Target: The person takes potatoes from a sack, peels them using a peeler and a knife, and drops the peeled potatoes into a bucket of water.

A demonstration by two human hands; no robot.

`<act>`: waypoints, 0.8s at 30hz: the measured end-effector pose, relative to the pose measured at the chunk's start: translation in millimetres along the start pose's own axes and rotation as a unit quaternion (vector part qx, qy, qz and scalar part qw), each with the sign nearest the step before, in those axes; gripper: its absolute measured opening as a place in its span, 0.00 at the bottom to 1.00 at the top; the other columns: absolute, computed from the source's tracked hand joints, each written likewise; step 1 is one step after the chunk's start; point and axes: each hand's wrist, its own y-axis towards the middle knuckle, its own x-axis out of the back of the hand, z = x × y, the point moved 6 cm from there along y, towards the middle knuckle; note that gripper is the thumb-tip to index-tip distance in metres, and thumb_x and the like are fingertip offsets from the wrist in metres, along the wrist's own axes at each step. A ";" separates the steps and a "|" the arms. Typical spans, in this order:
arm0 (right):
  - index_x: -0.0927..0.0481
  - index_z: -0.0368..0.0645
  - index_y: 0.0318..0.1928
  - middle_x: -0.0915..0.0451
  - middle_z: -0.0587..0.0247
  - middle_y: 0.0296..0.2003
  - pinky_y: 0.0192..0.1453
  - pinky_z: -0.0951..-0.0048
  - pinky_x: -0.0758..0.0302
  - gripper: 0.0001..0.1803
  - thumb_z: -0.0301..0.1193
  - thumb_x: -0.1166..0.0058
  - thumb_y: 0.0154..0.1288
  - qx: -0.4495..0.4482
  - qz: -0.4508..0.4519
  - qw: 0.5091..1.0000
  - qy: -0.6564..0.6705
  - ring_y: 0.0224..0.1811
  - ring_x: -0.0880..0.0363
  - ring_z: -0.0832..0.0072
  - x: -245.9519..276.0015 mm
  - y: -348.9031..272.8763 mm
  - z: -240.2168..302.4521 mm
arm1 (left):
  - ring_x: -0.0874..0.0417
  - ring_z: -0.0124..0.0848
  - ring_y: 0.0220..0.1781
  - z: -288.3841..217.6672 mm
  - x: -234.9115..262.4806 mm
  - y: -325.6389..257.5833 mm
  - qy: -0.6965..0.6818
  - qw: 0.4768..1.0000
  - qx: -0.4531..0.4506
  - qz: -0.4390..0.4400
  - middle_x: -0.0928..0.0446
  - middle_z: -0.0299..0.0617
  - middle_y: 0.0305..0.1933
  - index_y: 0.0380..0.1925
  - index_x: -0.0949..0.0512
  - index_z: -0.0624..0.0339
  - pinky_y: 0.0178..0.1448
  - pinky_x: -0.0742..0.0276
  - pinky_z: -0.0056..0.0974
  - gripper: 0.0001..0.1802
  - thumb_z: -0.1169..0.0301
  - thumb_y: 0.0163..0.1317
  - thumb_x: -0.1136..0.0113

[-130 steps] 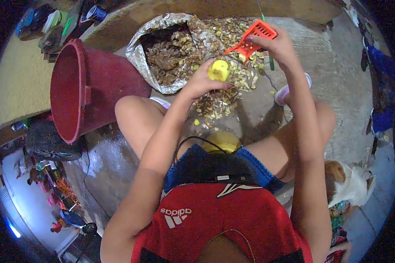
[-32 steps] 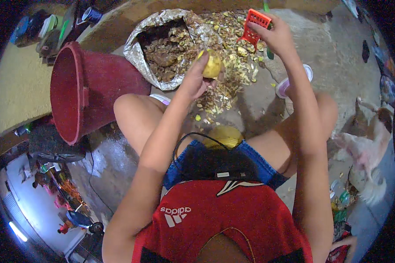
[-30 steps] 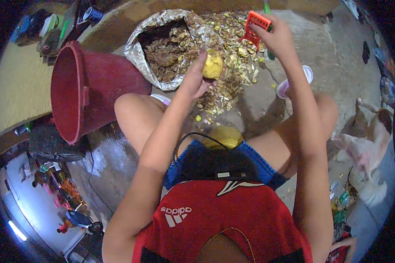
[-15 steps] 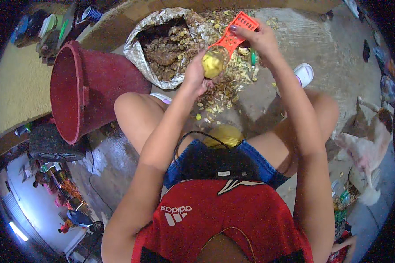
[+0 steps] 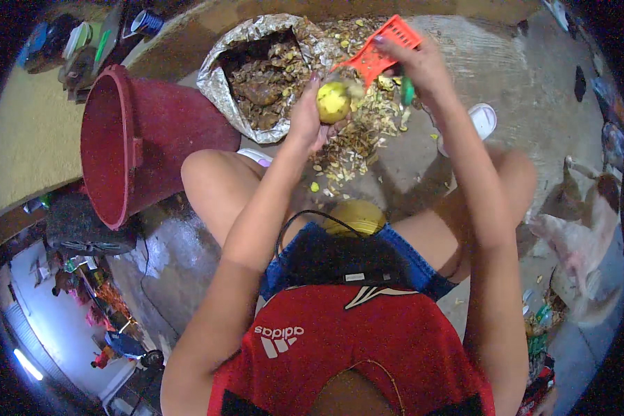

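My left hand (image 5: pixel 307 119) is closed around a round yellow piece of produce (image 5: pixel 333 104), partly peeled, with a paler patch facing up; its exact kind is unclear. In my right hand (image 5: pixel 423 66) is a flat orange plastic peeler (image 5: pixel 373 61) with slots in its broad end. The narrower end points toward the produce, and a blurred pale bit shows between them. A blurred green thing (image 5: pixel 408 90) appears beside my right hand; whether I hold it, I cannot tell. Yellowish and brown peelings (image 5: pixel 353 149) lie heaped on the floor below both hands.
A whitish sack (image 5: pixel 211 80) stands open, full of brown peelings. Left of it, a big dark red bucket (image 5: pixel 166 132) lies tipped on its side. A yellow rounded thing (image 5: pixel 353 216) is between my legs. A white-and-brown animal (image 5: pixel 579 239) lies at the right. A tyre (image 5: pixel 90 225) sits at the left.
My right hand and the orange peeler have shifted slightly right, away from the produce. My left hand has hardly moved; the produce has turned a little. The animal's light tail is now blurred.
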 end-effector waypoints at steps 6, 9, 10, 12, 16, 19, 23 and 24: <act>0.26 0.40 0.34 0.24 0.68 0.25 0.25 0.80 0.28 0.12 0.32 0.43 0.50 0.017 0.035 0.990 -0.133 0.24 0.26 0.82 -12.9 0.4 -17.6 | 0.25 0.27 0.21 2.4 1.2 -0.4 0.068 0.997 -0.017 -0.041 0.26 0.38 0.24 0.33 0.29 0.57 0.18 0.32 0.29 0.24 0.48 0.58 0.64; 0.23 0.41 0.32 0.22 0.66 0.26 0.33 0.77 0.28 0.17 0.39 0.40 0.45 0.132 -0.142 0.956 -0.220 0.27 0.25 0.80 45.1 20.7 -1.9 | 0.24 0.29 0.24 1.3 -5.4 -3.2 0.085 0.995 -0.017 -0.057 0.25 0.39 0.27 0.35 0.30 0.57 0.20 0.30 0.30 0.22 0.50 0.59 0.62; 0.23 0.41 0.32 0.22 0.66 0.26 0.33 0.77 0.28 0.17 0.39 0.40 0.45 0.131 -0.144 0.956 -0.220 0.27 0.25 0.80 45.6 19.4 -1.4 | 0.23 0.31 0.26 0.8 -4.0 -5.1 0.093 0.993 -0.006 -0.076 0.25 0.40 0.30 0.37 0.30 0.57 0.23 0.28 0.31 0.21 0.52 0.59 0.60; 0.24 0.40 0.33 0.23 0.66 0.25 0.28 0.79 0.29 0.14 0.36 0.42 0.49 0.065 -0.089 0.988 -0.107 0.24 0.25 0.81 36.2 15.4 -4.5 | 0.23 0.32 0.25 6.7 4.1 -0.2 0.073 0.997 0.020 -0.034 0.25 0.42 0.30 0.37 0.30 0.57 0.22 0.28 0.31 0.21 0.51 0.59 0.61; 0.25 0.40 0.33 0.23 0.66 0.26 0.25 0.81 0.29 0.12 0.34 0.44 0.51 0.029 -0.046 0.994 -0.099 0.23 0.25 0.82 24.7 3.3 3.6 | 0.24 0.34 0.19 0.0 -18.8 -6.1 -0.055 0.996 0.031 0.069 0.26 0.47 0.25 0.35 0.31 0.61 0.18 0.26 0.31 0.27 0.46 0.58 0.65; 0.25 0.39 0.32 0.23 0.66 0.26 0.26 0.82 0.28 0.12 0.34 0.44 0.51 0.014 -0.062 0.998 -0.030 0.24 0.26 0.82 33.1 8.0 -1.7 | 0.24 0.34 0.18 2.9 -10.2 1.1 -0.026 0.999 0.019 0.039 0.26 0.48 0.24 0.35 0.31 0.62 0.19 0.25 0.32 0.28 0.46 0.58 0.66; 0.25 0.39 0.32 0.23 0.67 0.26 0.26 0.82 0.29 0.13 0.35 0.43 0.50 -0.006 -0.055 0.998 0.044 0.24 0.26 0.82 21.7 3.2 -0.2 | 0.23 0.31 0.21 11.2 4.3 6.8 0.007 1.000 0.028 0.000 0.25 0.43 0.25 0.35 0.30 0.59 0.20 0.27 0.30 0.26 0.48 0.60 0.66; 0.24 0.40 0.32 0.23 0.67 0.26 0.30 0.80 0.28 0.15 0.37 0.42 0.48 -0.032 -0.008 0.999 0.012 0.25 0.26 0.81 3.6 -4.4 1.4 | 0.23 0.31 0.21 12.5 3.7 6.7 0.007 1.000 0.028 -0.002 0.25 0.43 0.25 0.35 0.30 0.59 0.20 0.27 0.30 0.26 0.48 0.60 0.66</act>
